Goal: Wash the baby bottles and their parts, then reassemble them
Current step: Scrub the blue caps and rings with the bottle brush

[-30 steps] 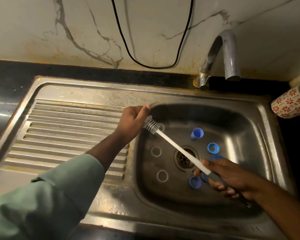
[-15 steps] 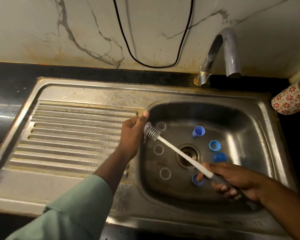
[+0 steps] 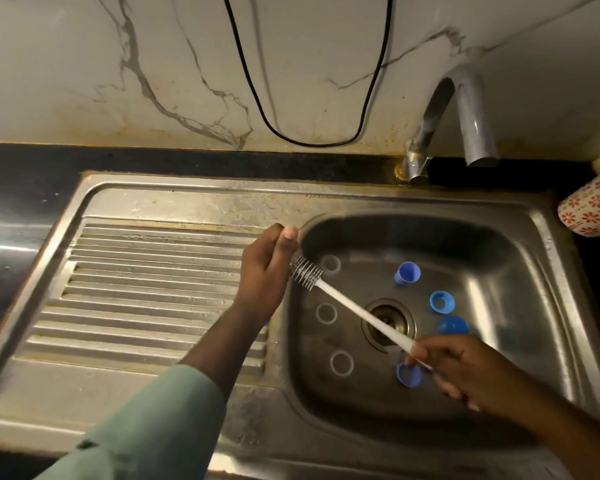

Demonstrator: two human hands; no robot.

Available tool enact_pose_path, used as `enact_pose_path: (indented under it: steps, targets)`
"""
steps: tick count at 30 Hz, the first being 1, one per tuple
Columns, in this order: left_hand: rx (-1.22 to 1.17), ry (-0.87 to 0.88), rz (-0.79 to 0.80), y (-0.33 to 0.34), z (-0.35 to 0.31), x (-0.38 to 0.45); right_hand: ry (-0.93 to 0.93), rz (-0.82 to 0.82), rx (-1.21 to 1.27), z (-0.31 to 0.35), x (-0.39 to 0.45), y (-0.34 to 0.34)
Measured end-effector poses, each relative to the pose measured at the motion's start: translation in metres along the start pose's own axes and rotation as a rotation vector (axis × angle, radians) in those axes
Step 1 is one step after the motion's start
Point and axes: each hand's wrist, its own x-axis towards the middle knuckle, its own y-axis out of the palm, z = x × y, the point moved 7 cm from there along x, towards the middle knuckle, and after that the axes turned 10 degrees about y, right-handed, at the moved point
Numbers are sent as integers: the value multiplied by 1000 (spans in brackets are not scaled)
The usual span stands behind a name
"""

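Observation:
My left hand (image 3: 264, 271) hovers over the left rim of the sink basin (image 3: 541, 271), fingers closed around a small clear part that I can barely make out. The bristle head of a white bottle brush (image 3: 307, 271) presses against it. My right hand (image 3: 465, 372) grips the brush's handle over the front of the basin. On the basin floor lie three clear rings (image 3: 326, 313) and several blue parts: a cap (image 3: 407, 273), a collar (image 3: 441, 301), a dome (image 3: 452, 325) and another collar (image 3: 407, 374) partly under my right fingers.
The drain (image 3: 388, 323) sits mid-basin under the brush handle. A metal tap (image 3: 471, 116) arches over the back right with no water running. The ribbed drainboard (image 3: 146, 289) lies to the left. A patterned cup (image 3: 593, 209) stands at the right edge. A black cable (image 3: 309, 143) hangs on the wall.
Both hands hold about the same pose, with the brush head staying at my left fingers. My right hand has slid slightly along the handle, and the view has shifted a little.

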Motion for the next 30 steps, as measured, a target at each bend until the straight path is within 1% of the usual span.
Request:
enact_pose_path:
  steps: [1,2,3,4,6,7,8,9,10,11,12,13,14,15,16,17,18,19,20,21,22,23,24,25,26,27,29,30]
  targets:
    - [-58,-154,-4,5,12,0,-170,-201,-204,8,-3,-5]
    - [-100,-318,2,11,24,-2,-326,-441,-453,18,-9,-11]
    - [-142,-487,-1,17,36,-7,-448,-650,-620,26,-18,-16]
    - [-197,-650,-21,22,46,-14,-549,-773,-727,30,-25,-17]
    - [-326,-921,-79,30,58,-28,-652,-856,-844,31,-32,-16]
    - [-406,-1019,-85,34,60,-32,-663,-853,-848,33,-33,-16]
    - [-505,-1080,-81,38,60,-34,-638,-831,-809,36,-33,-16]
    - [-617,-1099,-91,42,58,-34,-572,-774,-682,35,-29,-17]
    - [-722,-1069,-120,43,55,-31,-448,-649,-447,31,-21,-21]
    - [-782,-990,-156,41,52,-27,-273,-436,-175,24,-11,-19]
    - [-779,-879,-186,36,48,-22,-113,-242,57,13,-3,-14]
    - [-716,-758,-213,30,44,-19,3,-120,145,8,-2,-8]
    - [-623,-655,-241,24,40,-16,65,-41,178,4,1,-4]
    - [-524,-592,-290,18,37,-15,72,-23,166,5,1,-4]
    - [-439,-577,-352,12,37,-15,29,-44,146,9,-1,-6]
    - [-385,-598,-428,7,37,-16,-61,-124,45,16,-5,-11]
    - [-366,-653,-519,2,39,-19,-158,-252,-133,24,-10,-17]
    - [-396,-737,-624,-2,44,-23,-256,-417,-347,30,-16,-23]
    - [-479,-834,-720,-2,48,-28,-323,-569,-474,33,-23,-27]
    - [-575,-910,-770,-1,51,-29,-369,-647,-439,35,-29,-29]
    - [-655,-945,-761,2,53,-27,-376,-647,-313,32,-33,-28]
    - [-699,-949,-720,5,54,-24,-371,-594,-180,30,-33,-22]
    - [-726,-946,-674,9,53,-22,-361,-512,-79,29,-31,-13]
    - [-749,-948,-635,15,51,-20,-361,-412,-32,32,-29,0]
    - [-780,-958,-602,20,50,-20,-375,-332,-43,35,-28,13]
    - [-816,-966,-568,25,47,-19,-415,-300,-91,38,-29,22]
    - [-874,-954,-511,31,39,-14,-495,-310,-197,46,-32,33]
    - [-887,-942,-506,33,35,-12,-515,-307,-204,49,-34,37]
